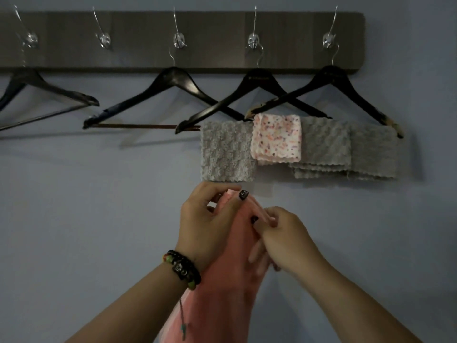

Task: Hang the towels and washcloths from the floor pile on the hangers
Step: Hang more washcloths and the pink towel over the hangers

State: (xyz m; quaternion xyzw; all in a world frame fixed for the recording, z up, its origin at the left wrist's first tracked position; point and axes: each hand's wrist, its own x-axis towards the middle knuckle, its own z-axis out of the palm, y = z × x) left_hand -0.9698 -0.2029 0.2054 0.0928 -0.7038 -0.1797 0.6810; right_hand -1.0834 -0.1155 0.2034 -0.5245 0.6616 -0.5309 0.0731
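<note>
A pink towel (222, 288) hangs down between my hands in front of the wall. My left hand (207, 224) pinches its top edge, and my right hand (284, 236) grips the same edge just to the right. Above them, a grey washcloth (226, 152) hangs on a black hanger (257, 92). A speckled white washcloth (277, 138) and two grey washcloths (326, 144) (373, 154) hang on the rightmost hanger (331, 82). An empty black hanger (170, 87) hangs left of those. The floor pile is out of view.
A dark wooden rack (215, 26) with several clear hooks runs across the top of the blue-grey wall (99, 219). Another empty hanger (37, 90) hangs at the far left, partly cut off. My left wrist wears beaded bracelets (184, 268).
</note>
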